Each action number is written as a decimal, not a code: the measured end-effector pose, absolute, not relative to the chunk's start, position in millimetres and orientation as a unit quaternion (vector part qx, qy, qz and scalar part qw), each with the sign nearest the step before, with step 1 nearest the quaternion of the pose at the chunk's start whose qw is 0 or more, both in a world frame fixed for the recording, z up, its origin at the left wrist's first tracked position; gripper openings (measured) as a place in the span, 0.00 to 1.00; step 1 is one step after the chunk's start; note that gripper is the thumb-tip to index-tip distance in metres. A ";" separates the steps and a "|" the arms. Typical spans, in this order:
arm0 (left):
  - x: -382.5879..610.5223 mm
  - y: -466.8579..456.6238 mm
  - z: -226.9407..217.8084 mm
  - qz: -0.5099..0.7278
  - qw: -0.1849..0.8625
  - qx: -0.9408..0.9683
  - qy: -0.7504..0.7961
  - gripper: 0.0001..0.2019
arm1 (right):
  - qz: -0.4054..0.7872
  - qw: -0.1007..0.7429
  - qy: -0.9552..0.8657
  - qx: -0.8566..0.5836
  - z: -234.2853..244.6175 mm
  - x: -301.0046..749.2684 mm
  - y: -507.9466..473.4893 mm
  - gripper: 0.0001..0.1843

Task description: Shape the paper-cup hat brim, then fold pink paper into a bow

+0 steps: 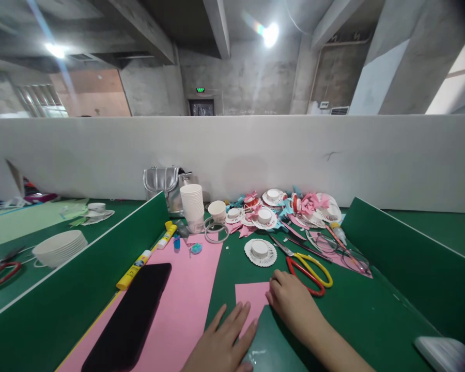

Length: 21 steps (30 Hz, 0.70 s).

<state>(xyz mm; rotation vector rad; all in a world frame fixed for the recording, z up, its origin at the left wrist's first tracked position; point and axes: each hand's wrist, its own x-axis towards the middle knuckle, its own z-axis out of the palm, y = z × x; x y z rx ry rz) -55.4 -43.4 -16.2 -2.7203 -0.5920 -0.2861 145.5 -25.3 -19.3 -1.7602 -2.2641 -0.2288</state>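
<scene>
A small piece of pink paper (251, 293) lies on the green table in front of me. My left hand (223, 342) rests flat over its lower left part with the fingers spread. At the sheet's right edge, the curled fingers of my right hand (290, 298) pinch the paper; the fingertips are partly hidden. Scissors (309, 269) with one red and one yellow handle lie just beyond my right hand, blades pointing away to the left. Farther off sits a white fringed paper disc with a cup base in its middle (260, 251).
A black phone (129, 315) lies on a large pink sheet (191, 294) at left, beside yellow glue sticks (135, 268). Behind are stacked paper cups (192, 204), a tape roll (216, 233), heaped paper crafts (265, 217) and eyeglasses (354, 262). Low green partitions (411, 258) flank the space.
</scene>
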 end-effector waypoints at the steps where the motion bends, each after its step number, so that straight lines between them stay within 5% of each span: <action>1: -59.9 -45.1 -17.5 -0.112 0.193 -0.957 -0.184 0.20 | -0.061 0.131 -0.775 -0.616 -17.1 145.9 -23.6 0.05; 9: -36.6 -42.8 -19.9 -0.179 0.122 -0.936 -0.276 0.11 | 0.220 0.198 -0.731 -0.615 -6.5 156.4 -4.5 0.05; 13: -8.7 -21.1 3.3 -0.068 0.031 -0.938 -0.338 0.06 | 0.234 0.201 -0.729 -0.610 -14.5 160.8 -2.0 0.05; 21: 1.4 -0.1 0.8 -0.110 -0.023 -0.925 -0.364 0.09 | 0.318 0.296 -0.698 -0.569 -2.9 153.7 -23.2 0.07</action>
